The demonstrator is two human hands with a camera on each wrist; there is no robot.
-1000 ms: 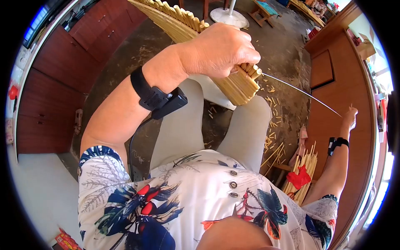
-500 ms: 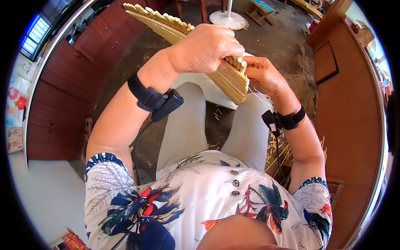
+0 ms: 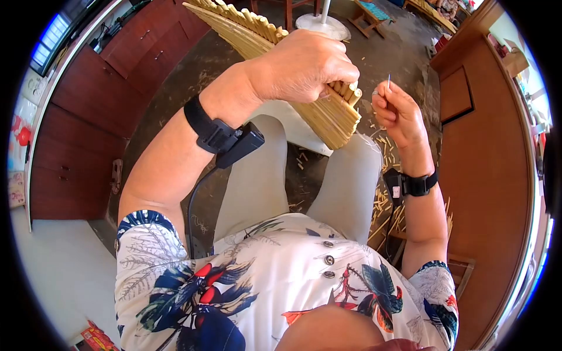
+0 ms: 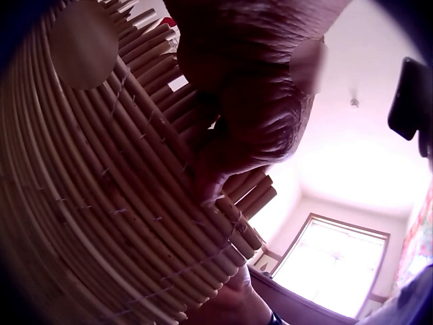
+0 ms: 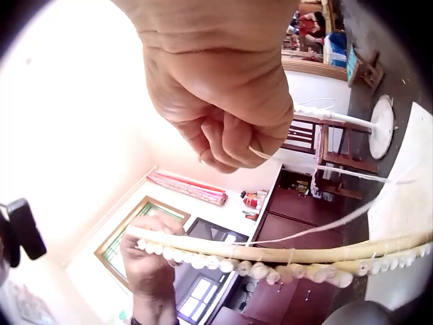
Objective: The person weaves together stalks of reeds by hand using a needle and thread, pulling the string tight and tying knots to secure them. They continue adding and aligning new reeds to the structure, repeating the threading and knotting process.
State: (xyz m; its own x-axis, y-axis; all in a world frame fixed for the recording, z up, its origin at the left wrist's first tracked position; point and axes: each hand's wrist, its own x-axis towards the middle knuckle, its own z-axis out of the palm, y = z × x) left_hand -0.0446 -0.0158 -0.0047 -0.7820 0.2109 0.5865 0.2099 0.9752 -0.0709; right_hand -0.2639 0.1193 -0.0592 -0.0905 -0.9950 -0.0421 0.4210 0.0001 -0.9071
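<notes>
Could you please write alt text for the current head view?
A seated person's left hand grips a panel of pale stalks laid side by side, while the right hand pinches a slender needle-like object nearby. Cut stalk pieces litter the floor.

head view | stalk panel (image 3: 335, 119): cut at top | needle (image 3: 389, 80), perhaps: too small

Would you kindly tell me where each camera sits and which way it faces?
Head: on the person's head, facing forward and down at the stalk panel; arms, trousers, left hand and right hand show.
Left wrist: on that wrist, facing the panel's stitched side, a bright window beyond; the left hand looms dark.
Right wrist: on that wrist, facing the panel's edge and thread; the right hand is nearest, the left beyond.
Shared by head and right wrist: both hands, panel, round white base.
</notes>
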